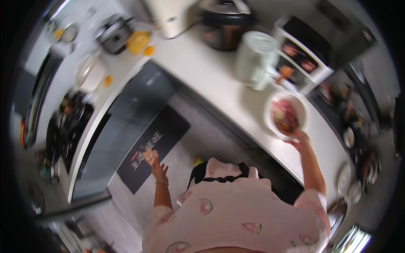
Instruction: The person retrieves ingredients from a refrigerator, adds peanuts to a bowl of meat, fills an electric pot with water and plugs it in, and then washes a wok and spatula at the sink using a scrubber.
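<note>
My right hand (300, 141) grips the near rim of a round white bowl (302, 107) at the counter's edge. Raw reddish meat (284, 109) lies inside it, with a pale, minced-looking seasoning (278, 115) and some dark liquid. Blur hides how the fingers sit on the rim. Off to the left, my left hand (159, 172) hangs over the floor, its fingers apart and nothing seen in it. Below that hand lies a dark floor mat (171, 126) bearing writing and a printed figure.
Behind the bowl stand a pale green pitcher (254, 60), a black electric pressure cooker (226, 28) and a white rack (311, 74). The white counter (202, 72) turns a corner to the left, where a grey appliance (114, 34), a yellow item (138, 42) and a black stove (68, 126) stand.
</note>
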